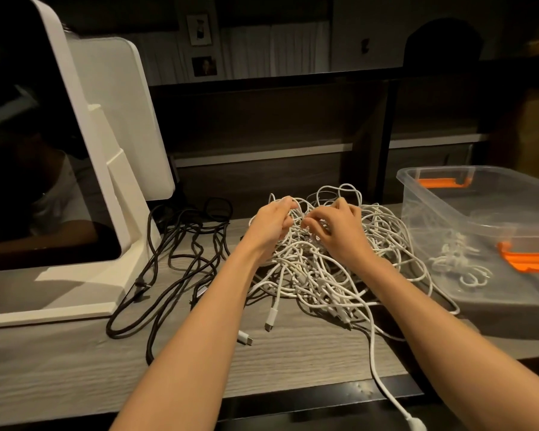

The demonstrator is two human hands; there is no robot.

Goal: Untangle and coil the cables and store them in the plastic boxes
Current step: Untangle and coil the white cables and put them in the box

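Two bare forearms reach forward over grey wood-grain desk (75, 368). One white cable end (414, 423) trails off near desk edge. Two white connector plugs (269, 320) lie at near side of white cable tangle (318, 275), one heap, strands uncountable. Left hand (269, 227) fingers curled gripping strands; right hand (336, 230) pinching strands. Black cables (181, 256) left, one loose bunch. One clear plastic box (479, 231) right, two orange latches, one white coiled cable (458, 259) inside. One white machine (75, 150) far left.

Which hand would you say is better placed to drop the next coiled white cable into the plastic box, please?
Probably the right hand: it works the side of the white cable tangle nearest the clear plastic box. The left hand would have to cross over.
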